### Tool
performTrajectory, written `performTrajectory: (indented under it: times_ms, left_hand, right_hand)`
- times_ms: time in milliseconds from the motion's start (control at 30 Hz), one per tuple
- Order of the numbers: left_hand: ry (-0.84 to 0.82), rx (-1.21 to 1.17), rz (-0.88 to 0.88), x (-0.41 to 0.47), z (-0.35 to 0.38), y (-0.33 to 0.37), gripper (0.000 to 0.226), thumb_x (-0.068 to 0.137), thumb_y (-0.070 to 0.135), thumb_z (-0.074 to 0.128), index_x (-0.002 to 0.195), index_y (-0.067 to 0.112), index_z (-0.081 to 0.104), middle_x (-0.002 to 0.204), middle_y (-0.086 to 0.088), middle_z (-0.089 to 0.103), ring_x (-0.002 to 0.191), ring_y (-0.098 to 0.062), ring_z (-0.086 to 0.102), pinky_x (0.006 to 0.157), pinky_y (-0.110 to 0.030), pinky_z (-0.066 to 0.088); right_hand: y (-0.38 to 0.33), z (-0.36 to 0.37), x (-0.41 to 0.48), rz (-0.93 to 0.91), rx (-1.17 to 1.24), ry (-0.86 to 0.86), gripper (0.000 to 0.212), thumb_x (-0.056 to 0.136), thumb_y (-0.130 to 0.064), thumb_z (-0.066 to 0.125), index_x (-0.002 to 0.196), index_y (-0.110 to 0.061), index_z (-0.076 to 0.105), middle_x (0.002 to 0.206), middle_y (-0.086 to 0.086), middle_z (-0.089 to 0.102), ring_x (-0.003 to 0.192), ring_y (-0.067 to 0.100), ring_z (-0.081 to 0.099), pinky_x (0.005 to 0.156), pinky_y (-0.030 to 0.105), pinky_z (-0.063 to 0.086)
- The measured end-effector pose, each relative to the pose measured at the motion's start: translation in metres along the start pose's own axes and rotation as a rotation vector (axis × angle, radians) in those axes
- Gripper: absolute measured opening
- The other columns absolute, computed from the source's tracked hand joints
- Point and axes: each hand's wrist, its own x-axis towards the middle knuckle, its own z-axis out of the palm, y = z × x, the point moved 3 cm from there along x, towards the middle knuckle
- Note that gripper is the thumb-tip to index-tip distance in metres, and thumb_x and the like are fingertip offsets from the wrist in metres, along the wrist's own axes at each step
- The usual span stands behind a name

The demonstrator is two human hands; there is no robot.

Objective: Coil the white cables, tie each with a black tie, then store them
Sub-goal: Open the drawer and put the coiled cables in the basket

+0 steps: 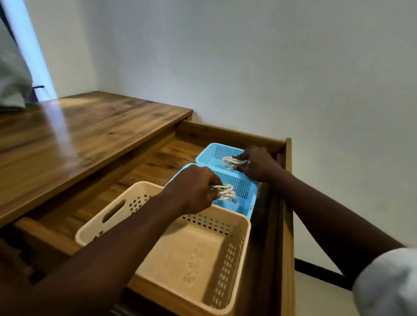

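over the open drawer [285,210], each hand grips a coiled cable: left hand [191,188] above the near blue basket [245,187], right hand [256,164] above the far blue basket [209,153]. storing looks nearly done.

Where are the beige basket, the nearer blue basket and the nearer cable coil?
beige basket [231,263]: head view, perforated right wall.
nearer blue basket [242,188]: head view, mesh right wall.
nearer cable coil [228,193]: head view, exposed white loops.
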Motion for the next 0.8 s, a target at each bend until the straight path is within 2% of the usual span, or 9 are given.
performTrajectory:
  times_ms: [33,100,200,333,433,500,567,667,800]
  left_hand:
    - [-0.041,-0.037,-0.023,0.004,0.005,-0.002,0.015,0.093,0.035,0.072,0.099,0.024,0.081,0.081,0.003,0.074,0.079,-0.018,0.066,0.067,-0.026,0.036]
    - [-0.191,-0.119,-0.092,0.011,0.012,-0.005,0.038,0.099,0.049,0.062,0.081,0.018,0.077,0.068,0.003,0.067,0.069,-0.017,0.062,0.067,-0.03,0.039]
    - [-0.426,-0.031,-0.167,0.012,0.017,0.003,0.067,0.103,0.067,0.033,0.09,0.014,0.073,0.085,-0.005,0.066,0.079,-0.019,0.06,0.076,-0.034,0.044]
    - [-0.462,0.032,-0.17,0.01,0.02,0.013,0.066,0.102,0.07,0.025,0.075,0.018,0.056,0.088,-0.004,0.054,0.088,-0.022,0.053,0.081,-0.035,0.038]
    - [-0.33,-0.097,-0.088,0.002,0.012,0.012,0.062,0.105,0.063,0.029,0.096,0.017,0.07,0.091,0.001,0.062,0.092,-0.019,0.058,0.082,-0.035,0.04]
    - [-0.199,-0.167,-0.024,-0.013,-0.002,0.006,0.048,0.104,0.064,0.031,0.103,0.033,0.068,0.11,0.006,0.07,0.104,-0.016,0.063,0.085,-0.035,0.046]
    - [-0.068,-0.163,0.022,-0.037,-0.022,-0.004,0.055,0.097,0.068,0.032,0.113,0.029,0.068,0.126,0.01,0.069,0.117,-0.012,0.061,0.093,-0.033,0.049]
    - [0.141,-0.125,0.026,-0.087,-0.062,-0.024,0.061,0.093,0.066,0.041,0.132,0.027,0.068,0.142,0.01,0.061,0.135,-0.005,0.051,0.108,-0.027,0.041]
    - [0.475,-0.073,-0.117,-0.179,-0.118,-0.065,0.045,0.096,0.052,0.053,0.129,0.028,0.07,0.141,0.008,0.06,0.134,-0.008,0.051,0.111,-0.034,0.042]
  right_hand:
    - [0.006,0.006,0.006,0.014,-0.047,-0.051,0.042,0.092,-0.045,0.07,0.126,-0.021,0.074,0.125,0.007,0.073,0.105,0.024,0.066,0.078,0.03,0.046]
    - [0.014,0.018,0.012,0.082,-0.06,-0.18,0.043,0.099,-0.049,0.059,0.127,-0.018,0.072,0.127,0.007,0.071,0.112,0.025,0.065,0.082,0.027,0.042]
    - [0.02,0.029,0.016,0.136,-0.022,-0.256,0.054,0.107,-0.05,0.041,0.125,-0.007,0.068,0.126,0.014,0.069,0.112,0.03,0.064,0.081,0.031,0.042]
    - [0.017,0.024,0.013,0.096,-0.015,-0.159,0.044,0.106,-0.041,0.046,0.118,-0.009,0.073,0.118,0.012,0.073,0.103,0.027,0.066,0.079,0.035,0.05]
    - [0.007,0.011,0.007,-0.016,-0.002,0.054,0.028,0.102,-0.032,0.055,0.113,-0.016,0.076,0.116,0.007,0.072,0.102,0.027,0.065,0.085,0.045,0.054]
    - [-0.011,0.003,0.001,-0.133,0.012,0.189,0.024,0.099,-0.027,0.058,0.111,-0.017,0.076,0.115,0.005,0.071,0.104,0.027,0.063,0.086,0.047,0.053]
    - [-0.04,-0.004,-0.007,-0.25,0.067,0.273,0.023,0.096,-0.026,0.06,0.111,-0.018,0.076,0.119,0.004,0.07,0.109,0.026,0.063,0.09,0.047,0.053]
    - [-0.104,-0.008,-0.017,-0.403,0.174,0.273,0.025,0.094,-0.027,0.061,0.112,-0.019,0.075,0.124,0.004,0.069,0.117,0.024,0.062,0.096,0.047,0.051]
    - [-0.219,-0.003,-0.031,-0.621,0.266,0.154,0.03,0.098,-0.029,0.06,0.125,-0.02,0.069,0.133,0.003,0.063,0.124,0.021,0.057,0.102,0.043,0.049]
